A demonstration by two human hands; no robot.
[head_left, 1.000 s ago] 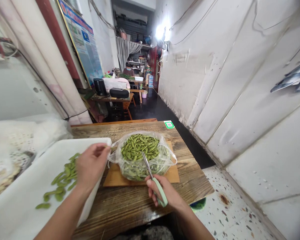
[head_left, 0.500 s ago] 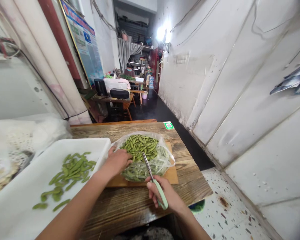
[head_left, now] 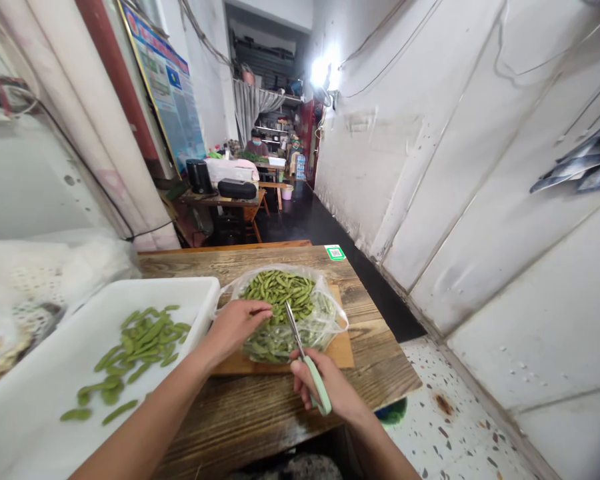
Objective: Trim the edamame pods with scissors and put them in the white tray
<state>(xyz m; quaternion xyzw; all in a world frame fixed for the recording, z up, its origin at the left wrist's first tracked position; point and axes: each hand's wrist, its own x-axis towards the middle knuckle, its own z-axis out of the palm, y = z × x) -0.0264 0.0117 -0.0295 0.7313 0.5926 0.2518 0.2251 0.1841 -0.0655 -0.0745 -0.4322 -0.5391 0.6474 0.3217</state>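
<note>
A clear plastic bag (head_left: 325, 319) full of green edamame pods (head_left: 280, 290) lies on a wooden board (head_left: 343, 352) on the table. My left hand (head_left: 235, 325) reaches into the bag's near left side, fingers curled over the pods; I cannot see what it grips. My right hand (head_left: 330, 390) is closed round the pale green handles of a pair of scissors (head_left: 305, 357), blades pointing up over the bag. A white tray (head_left: 55, 393) at the left holds a loose pile of cut pods (head_left: 130, 347).
The wooden table (head_left: 260, 413) ends close to a white wall on the right, with speckled floor below. White netting and bags lie at the far left. A green sticker (head_left: 335, 252) sits at the table's far edge. A person sits at a distant table down the corridor.
My left hand left the tray's corner and moved right into the bag, now resting on the pods. The right hand with the scissors has hardly moved.
</note>
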